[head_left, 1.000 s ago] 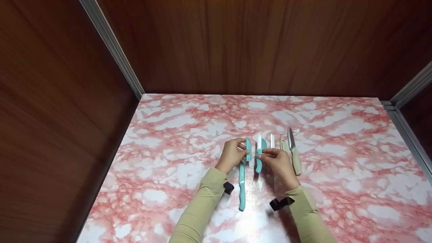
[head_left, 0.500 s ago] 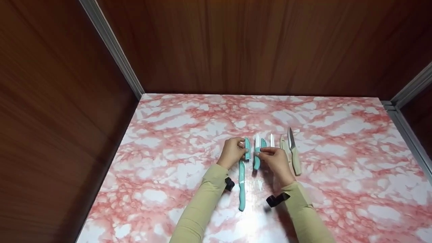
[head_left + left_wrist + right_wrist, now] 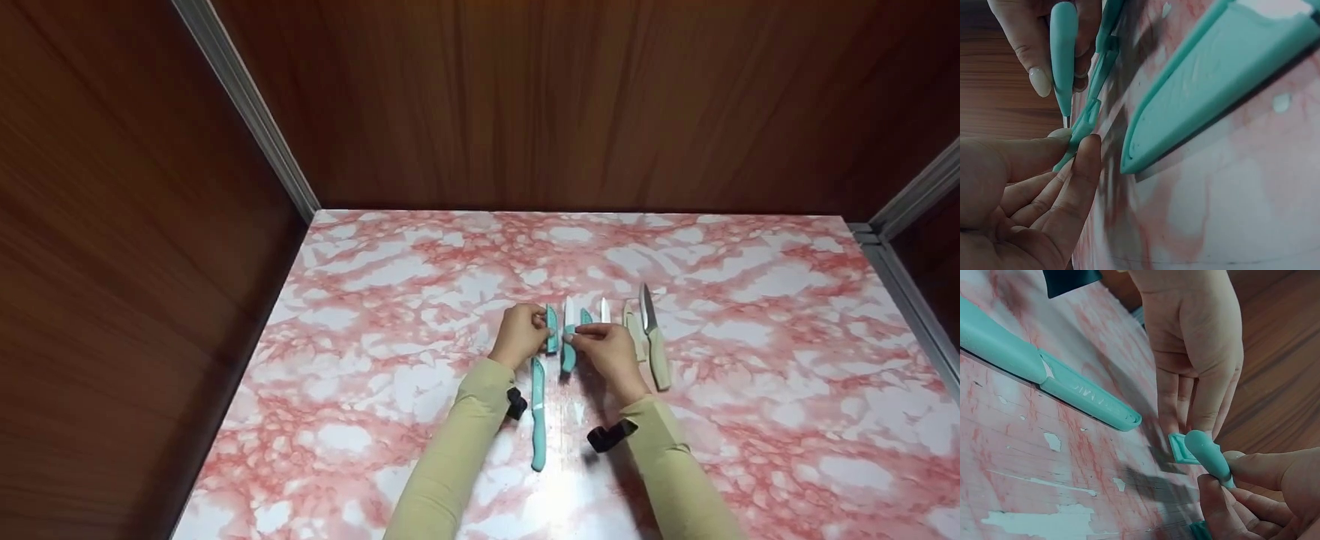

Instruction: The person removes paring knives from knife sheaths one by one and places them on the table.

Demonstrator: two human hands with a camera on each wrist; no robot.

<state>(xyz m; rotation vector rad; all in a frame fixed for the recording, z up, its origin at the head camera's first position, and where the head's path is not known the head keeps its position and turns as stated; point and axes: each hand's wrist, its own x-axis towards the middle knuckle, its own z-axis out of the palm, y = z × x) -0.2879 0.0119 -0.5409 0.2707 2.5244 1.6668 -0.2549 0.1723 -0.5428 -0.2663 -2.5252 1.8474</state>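
Observation:
My left hand (image 3: 521, 334) pinches a teal blade sheath (image 3: 552, 330) between thumb and fingers. Just to its right, my right hand (image 3: 611, 352) holds a small knife by its teal handle (image 3: 568, 360), its white blade (image 3: 570, 310) pointing away from me. Sheath and knife are side by side with a narrow gap in the head view. From the left wrist, the knife handle (image 3: 1063, 50) hangs over the sheath (image 3: 1086, 126). The right wrist view shows the sheath's open end (image 3: 1182, 450) beside the handle. Nearer me lies a longer sheathed teal knife (image 3: 538, 420).
Right of the held knife lie another teal sheath (image 3: 586, 316), a white blade (image 3: 605, 310) partly hidden by my right hand, a beige sheath (image 3: 634, 330) and a beige-handled knife (image 3: 657, 360) with a bare metal blade. Dark wood panels (image 3: 525, 105) border the marbled table (image 3: 375, 450).
My right hand has moved left and slightly away from me with the knife, narrowing the gap to the sheath. The left hand has shifted only slightly. The knives on the table stay put.

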